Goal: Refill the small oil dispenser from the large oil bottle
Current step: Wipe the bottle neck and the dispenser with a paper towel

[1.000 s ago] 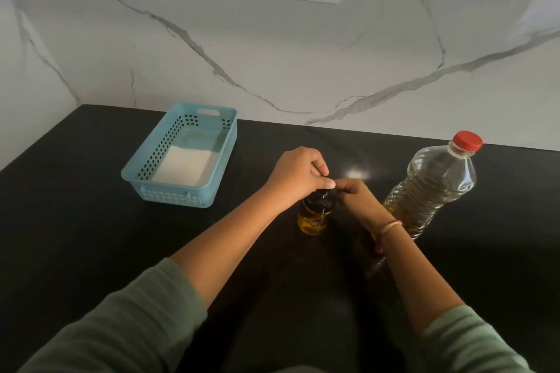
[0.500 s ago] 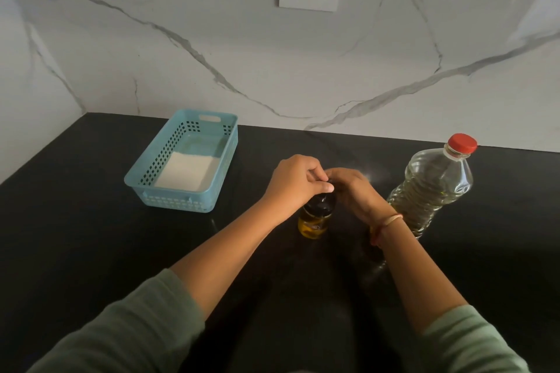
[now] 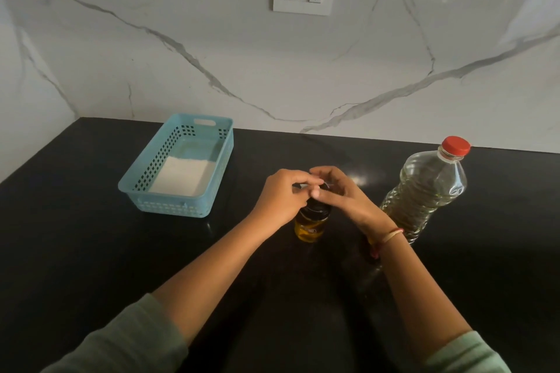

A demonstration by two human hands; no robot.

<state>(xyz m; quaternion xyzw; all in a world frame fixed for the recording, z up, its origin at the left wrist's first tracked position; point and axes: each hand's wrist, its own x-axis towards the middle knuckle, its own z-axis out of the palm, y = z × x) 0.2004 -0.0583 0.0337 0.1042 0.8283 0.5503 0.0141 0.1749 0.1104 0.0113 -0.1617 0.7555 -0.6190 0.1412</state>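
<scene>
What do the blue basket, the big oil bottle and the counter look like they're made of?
Blue basket: moulded plastic, matte, judging by its perforated walls and cut-out handle.
Large oil bottle: probably clear glossy plastic, with ribbed see-through walls and a red screw cap.
Countertop: polished black stone, possibly granite; it reflects light.
</scene>
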